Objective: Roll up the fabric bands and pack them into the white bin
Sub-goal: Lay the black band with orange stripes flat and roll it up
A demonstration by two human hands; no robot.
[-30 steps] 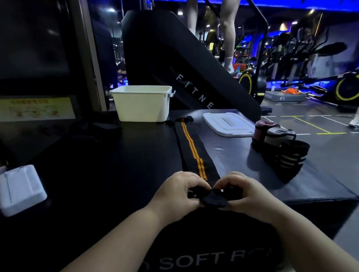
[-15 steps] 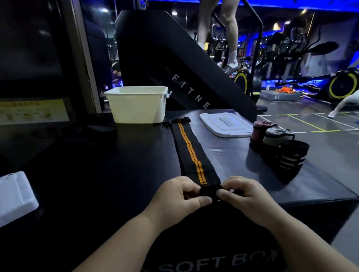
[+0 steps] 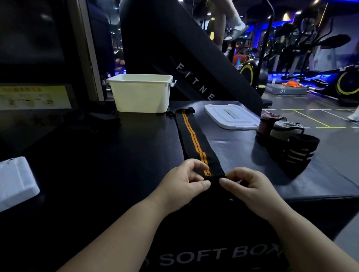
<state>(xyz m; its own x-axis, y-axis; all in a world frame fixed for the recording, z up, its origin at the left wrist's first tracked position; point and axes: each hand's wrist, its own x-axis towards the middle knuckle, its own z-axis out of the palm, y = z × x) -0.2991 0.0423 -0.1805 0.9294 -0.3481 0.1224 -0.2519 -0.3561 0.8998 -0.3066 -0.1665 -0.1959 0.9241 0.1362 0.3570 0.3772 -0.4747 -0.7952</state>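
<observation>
A black fabric band with two orange stripes (image 3: pixel 192 139) lies stretched out on the black soft box (image 3: pixel 112 162), running from its near edge toward the white bin (image 3: pixel 141 93). My left hand (image 3: pixel 183 181) and my right hand (image 3: pixel 245 183) pinch the band's near end between thumbs and curled fingers, one at each corner. The end looks folded over, though the dark cloth hides how far. Three rolled bands (image 3: pixel 288 140) stand in a row at the right edge of the box. I cannot see inside the bin from here.
The bin's white lid (image 3: pixel 233 116) lies flat to the right of the band. A white rectangular block (image 3: pixel 9 183) sits at the far left. Behind the box rises a black stair machine (image 3: pixel 178 50) with a person's legs on it. The gym floor drops away right.
My hands have slid slightly forward along the band's near end, and the small dark flap held a second ago now lies flatter against the striped part.
</observation>
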